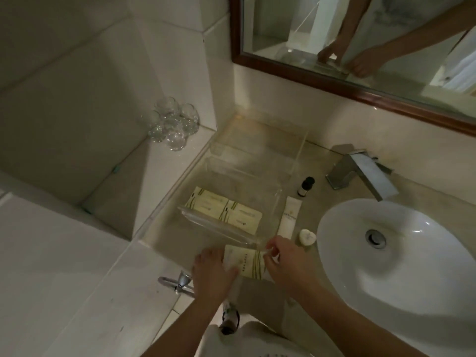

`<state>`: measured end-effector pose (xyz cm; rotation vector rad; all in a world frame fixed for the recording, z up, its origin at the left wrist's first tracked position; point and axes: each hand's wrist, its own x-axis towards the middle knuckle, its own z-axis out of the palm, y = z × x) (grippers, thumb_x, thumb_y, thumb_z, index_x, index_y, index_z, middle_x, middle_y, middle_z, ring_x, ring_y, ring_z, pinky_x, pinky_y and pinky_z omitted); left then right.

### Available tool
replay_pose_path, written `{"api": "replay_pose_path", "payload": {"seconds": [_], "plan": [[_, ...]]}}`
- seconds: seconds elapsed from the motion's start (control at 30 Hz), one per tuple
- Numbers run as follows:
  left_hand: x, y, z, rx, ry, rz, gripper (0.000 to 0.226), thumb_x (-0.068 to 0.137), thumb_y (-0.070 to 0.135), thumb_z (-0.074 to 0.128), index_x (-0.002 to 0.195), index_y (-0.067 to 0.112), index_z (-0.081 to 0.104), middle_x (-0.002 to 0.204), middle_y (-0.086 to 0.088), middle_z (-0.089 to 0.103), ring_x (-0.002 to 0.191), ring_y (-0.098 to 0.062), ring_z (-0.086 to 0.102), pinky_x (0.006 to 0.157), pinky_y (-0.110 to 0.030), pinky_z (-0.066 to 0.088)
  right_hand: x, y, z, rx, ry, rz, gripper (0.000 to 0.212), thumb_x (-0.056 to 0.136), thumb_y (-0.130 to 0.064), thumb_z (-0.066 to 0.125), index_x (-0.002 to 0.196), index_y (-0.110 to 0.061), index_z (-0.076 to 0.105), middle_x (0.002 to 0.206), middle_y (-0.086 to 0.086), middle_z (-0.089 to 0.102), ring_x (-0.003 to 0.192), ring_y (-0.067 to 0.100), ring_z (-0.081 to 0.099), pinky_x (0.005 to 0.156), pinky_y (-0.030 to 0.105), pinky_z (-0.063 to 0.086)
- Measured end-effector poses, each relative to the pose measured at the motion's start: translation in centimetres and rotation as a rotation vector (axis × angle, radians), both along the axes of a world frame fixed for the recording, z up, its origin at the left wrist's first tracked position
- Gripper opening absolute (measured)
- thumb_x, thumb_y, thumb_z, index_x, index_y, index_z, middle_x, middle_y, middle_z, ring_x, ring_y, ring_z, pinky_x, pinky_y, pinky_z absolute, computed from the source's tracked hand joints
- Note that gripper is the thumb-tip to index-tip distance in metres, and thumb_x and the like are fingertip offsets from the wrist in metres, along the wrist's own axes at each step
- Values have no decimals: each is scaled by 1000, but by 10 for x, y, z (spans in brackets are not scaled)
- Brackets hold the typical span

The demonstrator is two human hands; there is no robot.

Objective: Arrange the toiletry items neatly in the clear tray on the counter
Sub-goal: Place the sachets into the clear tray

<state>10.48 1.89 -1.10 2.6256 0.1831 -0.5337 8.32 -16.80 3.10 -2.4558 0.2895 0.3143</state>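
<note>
A clear tray (296, 161) sits on the beige counter left of the sink. Two cream packets (226, 211) with green stripes lie flat in its near left part. A third cream packet (244, 262) lies on the counter just in front of the tray. My left hand (212, 273) grips the packet's left edge. My right hand (286, 262) pinches its upper right corner, close to the tray's near rim. A white tube (289, 216), a small dark-capped bottle (305, 186) and a round white soap (307, 237) rest on the counter right of the tray.
A white basin (412, 253) fills the right side, with a chrome faucet (360, 171) behind it. Several upturned glasses (172, 123) stand on the tiled ledge at the left. A wood-framed mirror (360, 47) hangs above. A metal fixture (177, 282) sticks out below the counter edge.
</note>
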Motion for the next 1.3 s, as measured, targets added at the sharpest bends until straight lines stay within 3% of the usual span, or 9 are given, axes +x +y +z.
{"api": "replay_pose_path", "payload": {"seconds": [0.23,0.37,0.43,0.53,0.6,0.73,0.9,1.17,1.3], "plan": [[-3,20,26,-311,-20,103,11,81,19,68,89,25,67,88,0,67,86,-20,65,71,-29,48,-3,0,14,145,-25,98,6,93,-32,55,88,-31,59,81,-12,59,71,1,55,58,14,40],[1,34,55,-425,-299,20,27,73,7,74,70,32,64,79,15,63,81,-9,57,72,-23,42,17,8,33,415,82,-72,16,94,-37,54,86,-26,61,75,-9,61,68,6,56,61,21,41],[11,34,72,-469,-446,-90,26,65,8,70,77,30,67,85,26,63,83,-2,53,76,-14,40,32,10,39,635,273,-190,19,92,-41,56,87,-23,62,75,-6,61,67,12,55,67,28,44],[32,37,88,-494,-484,-121,28,67,6,69,73,33,71,93,23,61,94,0,53,82,-9,39,44,9,43,850,457,-200,13,83,-28,70,96,-25,71,86,8,63,77,22,58,77,45,54],[44,37,91,-543,-490,-94,37,70,-5,70,73,32,72,99,15,61,97,0,55,83,-9,42,50,9,46,911,437,-186,22,83,-15,73,102,-27,72,97,18,65,83,27,57,82,44,53],[63,34,92,-704,-389,109,41,80,-8,63,87,32,67,101,10,64,89,-4,63,71,-12,51,69,11,51,880,316,-278,24,86,-11,71,107,-23,68,97,15,67,75,18,59,75,34,56],[96,49,66,-763,-187,257,25,89,7,58,87,30,68,91,5,72,80,-14,69,80,-36,56,95,8,41,732,263,-377,23,87,-17,70,110,-18,65,102,5,71,85,17,65,73,28,52],[161,38,69,-835,-19,135,14,89,15,63,99,25,65,94,1,68,80,-14,64,63,-23,51,140,26,41,669,202,-379,9,93,-18,62,99,-22,67,97,-2,73,91,18,70,85,37,56],[205,37,83,-840,-8,87,14,84,13,69,96,20,67,90,-2,68,72,-14,64,65,-32,54,163,33,38,769,125,-548,9,91,-15,65,99,-18,68,95,3,74,80,16,70,71,33,56]]}}
